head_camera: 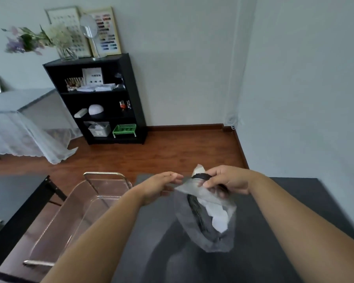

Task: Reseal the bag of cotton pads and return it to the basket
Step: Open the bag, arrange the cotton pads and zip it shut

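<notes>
Clear cart (pixel 84 211): it stood left of the bag, beside the dark mat, with a shiny rail on top.
Left hand (pixel 160 187): it was just left of the bag. Its fingers were partly curled, and the fingertips pinched the left corner of the bag's top edge.
Bag of cotton pads (pixel 208 213): it was see-through and hung in the air above the dark mat, between the two hands. White pads and a dark strip showed inside it.
Right hand (pixel 225 181): it was at the top of the bag, closed around the bag's top and a black band there.
Dark mat (pixel 294 211): it lay flat under the bag.
Green basket (pixel 124 129): it sat far behind the bag, on the bottom shelf of the black bookcase (pixel 96 99).
</notes>
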A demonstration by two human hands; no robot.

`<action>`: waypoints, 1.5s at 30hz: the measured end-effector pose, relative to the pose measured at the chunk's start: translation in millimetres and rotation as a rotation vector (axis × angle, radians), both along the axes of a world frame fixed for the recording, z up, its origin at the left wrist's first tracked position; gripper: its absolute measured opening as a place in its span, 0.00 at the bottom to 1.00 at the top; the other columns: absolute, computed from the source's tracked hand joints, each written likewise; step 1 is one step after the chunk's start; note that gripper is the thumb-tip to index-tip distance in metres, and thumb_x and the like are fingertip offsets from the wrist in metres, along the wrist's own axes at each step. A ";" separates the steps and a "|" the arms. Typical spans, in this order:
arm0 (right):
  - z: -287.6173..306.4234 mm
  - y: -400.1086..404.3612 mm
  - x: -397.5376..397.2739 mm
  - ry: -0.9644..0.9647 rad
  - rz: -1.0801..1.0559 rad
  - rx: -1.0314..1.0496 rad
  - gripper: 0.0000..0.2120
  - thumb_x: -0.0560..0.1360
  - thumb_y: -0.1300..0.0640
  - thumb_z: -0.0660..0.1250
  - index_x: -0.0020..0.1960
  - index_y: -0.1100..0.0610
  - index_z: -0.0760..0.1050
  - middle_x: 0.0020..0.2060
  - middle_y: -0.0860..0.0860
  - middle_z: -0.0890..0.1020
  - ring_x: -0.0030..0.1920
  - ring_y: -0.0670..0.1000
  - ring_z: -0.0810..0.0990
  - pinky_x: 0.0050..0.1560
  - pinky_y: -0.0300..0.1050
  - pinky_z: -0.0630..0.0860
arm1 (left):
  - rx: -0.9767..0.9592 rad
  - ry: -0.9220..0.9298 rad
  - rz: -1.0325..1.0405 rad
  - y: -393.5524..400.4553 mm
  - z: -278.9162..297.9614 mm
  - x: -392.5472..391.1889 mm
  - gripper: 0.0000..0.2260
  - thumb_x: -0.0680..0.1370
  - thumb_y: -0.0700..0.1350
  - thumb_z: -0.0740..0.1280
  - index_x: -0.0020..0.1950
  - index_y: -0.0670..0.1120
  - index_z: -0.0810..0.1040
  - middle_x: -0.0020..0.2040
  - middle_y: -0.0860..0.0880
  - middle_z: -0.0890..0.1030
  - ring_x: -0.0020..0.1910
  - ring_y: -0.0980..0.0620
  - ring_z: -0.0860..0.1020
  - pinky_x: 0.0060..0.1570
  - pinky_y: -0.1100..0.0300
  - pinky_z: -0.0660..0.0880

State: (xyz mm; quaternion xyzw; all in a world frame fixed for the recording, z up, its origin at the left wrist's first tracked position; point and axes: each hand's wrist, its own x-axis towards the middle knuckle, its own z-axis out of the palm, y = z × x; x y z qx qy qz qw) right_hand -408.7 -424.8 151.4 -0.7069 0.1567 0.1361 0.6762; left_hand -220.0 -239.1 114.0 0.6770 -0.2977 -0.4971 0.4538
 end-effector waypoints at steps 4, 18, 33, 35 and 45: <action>8.9 -9.8 -16.5 0.002 0.063 -0.097 0.10 0.72 0.58 0.70 0.52 0.52 0.84 0.34 0.50 0.79 0.31 0.47 0.74 0.34 0.41 0.69 | -0.116 0.239 -0.152 -19.9 2.8 -40.0 0.22 0.80 0.51 0.59 0.69 0.39 0.73 0.65 0.39 0.75 0.62 0.42 0.73 0.66 0.46 0.66; -8.5 -2.1 -28.1 -0.148 -0.546 -0.459 0.05 0.70 0.59 0.75 0.40 0.49 0.85 0.33 0.49 0.82 0.26 0.45 0.75 0.26 0.38 0.71 | -0.253 0.008 0.010 -30.4 13.6 -70.1 0.08 0.72 0.36 0.71 0.43 0.48 0.78 0.32 0.50 0.77 0.27 0.54 0.72 0.29 0.64 0.69; -14.3 13.2 -29.7 -0.058 -0.412 -0.918 0.22 0.64 0.47 0.79 0.30 0.52 0.66 0.26 0.45 0.73 0.26 0.46 0.69 0.29 0.39 0.66 | -0.254 -0.353 0.509 -12.0 -7.7 -76.9 0.11 0.62 0.43 0.76 0.30 0.49 0.73 0.25 0.57 0.71 0.25 0.58 0.66 0.29 0.63 0.68; -17.0 15.0 -31.6 -0.099 -0.383 -0.932 0.25 0.66 0.48 0.79 0.29 0.51 0.61 0.24 0.45 0.68 0.24 0.45 0.64 0.29 0.39 0.66 | -0.159 -0.393 0.436 -7.0 -9.9 -73.4 0.10 0.62 0.43 0.74 0.31 0.50 0.72 0.25 0.55 0.72 0.26 0.54 0.68 0.31 0.58 0.69; -22.3 24.1 -32.3 -0.179 -0.204 -0.656 0.14 0.66 0.49 0.78 0.36 0.48 0.71 0.23 0.41 0.72 0.25 0.41 0.68 0.27 0.32 0.66 | -0.203 -0.851 0.037 -9.3 -0.1 -82.1 0.06 0.74 0.45 0.72 0.47 0.56 0.85 0.41 0.55 0.80 0.42 0.60 0.78 0.45 0.65 0.73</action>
